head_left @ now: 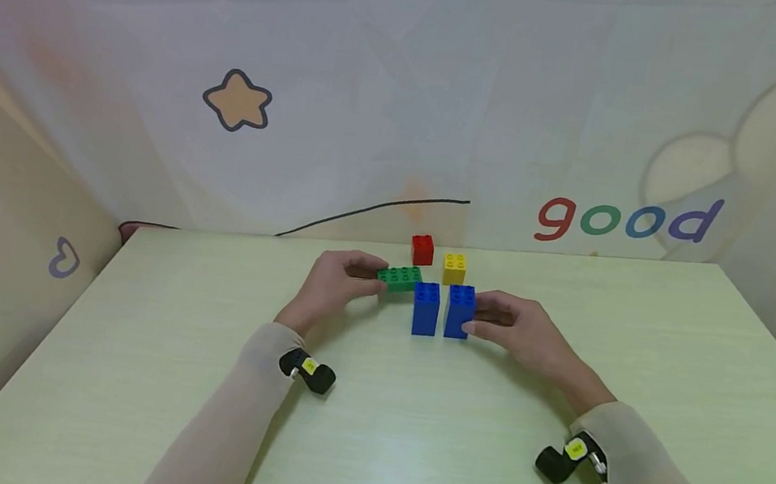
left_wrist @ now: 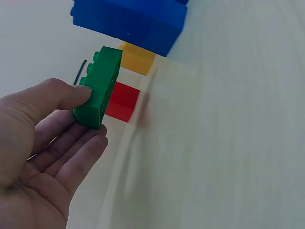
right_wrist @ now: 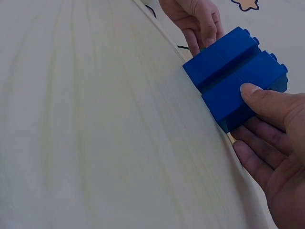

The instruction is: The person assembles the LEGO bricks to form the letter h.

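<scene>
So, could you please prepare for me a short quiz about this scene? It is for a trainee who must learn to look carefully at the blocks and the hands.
1. Fill in: in the head view, the red block is to the ____ of the yellow block.
2. Choose: which colour does the left hand hold? a) red b) green c) yellow
3. True or false: the right hand touches no block.

Key:
1. Left.
2. b, the green block.
3. False; it grips the right one of the two blue pieces.
</scene>
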`<move>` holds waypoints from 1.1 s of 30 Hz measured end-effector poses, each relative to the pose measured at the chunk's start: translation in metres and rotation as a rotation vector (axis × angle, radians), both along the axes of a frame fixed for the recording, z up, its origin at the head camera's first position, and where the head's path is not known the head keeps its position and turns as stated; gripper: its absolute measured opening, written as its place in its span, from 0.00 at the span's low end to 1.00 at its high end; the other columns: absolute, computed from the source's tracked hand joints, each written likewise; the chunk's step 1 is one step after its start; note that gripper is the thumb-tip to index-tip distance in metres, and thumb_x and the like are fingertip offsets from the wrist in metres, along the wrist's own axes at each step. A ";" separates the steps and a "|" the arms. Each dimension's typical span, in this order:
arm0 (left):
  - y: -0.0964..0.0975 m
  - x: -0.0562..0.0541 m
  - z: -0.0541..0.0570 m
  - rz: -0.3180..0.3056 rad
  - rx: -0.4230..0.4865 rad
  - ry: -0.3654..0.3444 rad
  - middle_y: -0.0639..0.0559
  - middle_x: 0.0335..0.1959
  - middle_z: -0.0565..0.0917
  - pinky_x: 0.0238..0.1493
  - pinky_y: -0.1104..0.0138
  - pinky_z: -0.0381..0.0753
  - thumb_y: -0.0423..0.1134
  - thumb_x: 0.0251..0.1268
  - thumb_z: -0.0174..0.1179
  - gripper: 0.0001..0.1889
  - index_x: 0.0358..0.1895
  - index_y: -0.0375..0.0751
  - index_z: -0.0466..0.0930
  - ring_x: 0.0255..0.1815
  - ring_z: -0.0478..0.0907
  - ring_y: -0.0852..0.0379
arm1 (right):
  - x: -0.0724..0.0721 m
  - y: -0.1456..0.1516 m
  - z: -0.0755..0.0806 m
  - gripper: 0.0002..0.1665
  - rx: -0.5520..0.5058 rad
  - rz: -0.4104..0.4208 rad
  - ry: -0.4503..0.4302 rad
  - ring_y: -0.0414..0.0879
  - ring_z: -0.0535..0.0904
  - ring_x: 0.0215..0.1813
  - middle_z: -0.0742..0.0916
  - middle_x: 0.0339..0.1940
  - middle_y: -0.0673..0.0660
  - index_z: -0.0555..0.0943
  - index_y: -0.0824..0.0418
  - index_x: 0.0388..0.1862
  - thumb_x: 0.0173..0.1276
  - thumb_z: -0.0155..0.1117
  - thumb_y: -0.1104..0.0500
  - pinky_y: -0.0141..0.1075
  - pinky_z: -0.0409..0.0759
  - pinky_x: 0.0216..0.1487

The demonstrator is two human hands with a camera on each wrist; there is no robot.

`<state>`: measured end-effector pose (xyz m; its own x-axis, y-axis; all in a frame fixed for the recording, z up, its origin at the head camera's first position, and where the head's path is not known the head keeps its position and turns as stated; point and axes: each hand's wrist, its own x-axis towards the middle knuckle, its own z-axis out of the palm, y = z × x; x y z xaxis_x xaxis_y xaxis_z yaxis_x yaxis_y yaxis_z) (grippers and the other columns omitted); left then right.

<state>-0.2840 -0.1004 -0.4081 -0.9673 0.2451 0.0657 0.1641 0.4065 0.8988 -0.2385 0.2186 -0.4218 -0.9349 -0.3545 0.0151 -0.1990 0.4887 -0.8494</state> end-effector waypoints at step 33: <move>0.028 0.034 0.050 -0.119 0.043 0.152 0.47 0.50 0.90 0.52 0.63 0.89 0.33 0.68 0.74 0.17 0.58 0.37 0.88 0.48 0.89 0.51 | 0.000 0.002 -0.002 0.31 -0.008 0.007 -0.003 0.59 0.82 0.66 0.86 0.63 0.62 0.76 0.65 0.74 0.78 0.70 0.54 0.54 0.79 0.69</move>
